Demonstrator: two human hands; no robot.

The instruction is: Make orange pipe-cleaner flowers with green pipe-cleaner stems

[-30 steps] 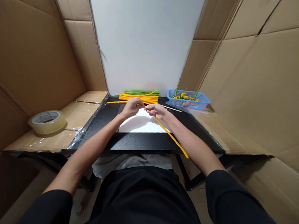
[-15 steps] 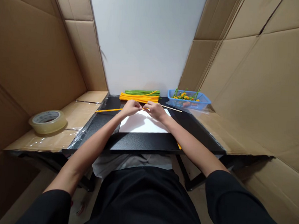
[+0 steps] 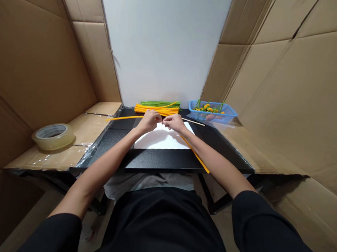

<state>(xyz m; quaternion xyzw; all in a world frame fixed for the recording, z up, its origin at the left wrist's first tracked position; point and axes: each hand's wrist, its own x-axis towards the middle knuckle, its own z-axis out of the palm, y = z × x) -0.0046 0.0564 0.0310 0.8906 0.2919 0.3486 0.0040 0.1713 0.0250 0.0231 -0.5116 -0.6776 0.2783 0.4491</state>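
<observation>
My left hand (image 3: pixel 151 121) and my right hand (image 3: pixel 173 123) meet fingertip to fingertip above a white sheet of paper (image 3: pixel 162 140). Both are closed in a pinch on an orange pipe cleaner (image 3: pixel 124 118). One length of it sticks out left past my left hand. An orange length (image 3: pixel 196 155) also runs from under my right wrist down over the table's front edge. The middle, between my fingers, is mostly hidden. Just behind my hands lie a bundle of orange pipe cleaners (image 3: pixel 146 109) and a bundle of green ones (image 3: pixel 158 103). A thin pale stick (image 3: pixel 194 122) lies right of my right hand.
A blue plastic basket (image 3: pixel 232 114) at the back right holds orange and green pipe-cleaner pieces. On the cardboard at left sits a roll of clear tape (image 3: pixel 53 137). Cardboard walls (image 3: pixel 296 92) flank the black table (image 3: pixel 155 161) on both sides.
My hands have shifted slightly, with the fingertips drawn a little differently together. The left length of pipe cleaner has risen, and more of the right length now shows beside my forearm.
</observation>
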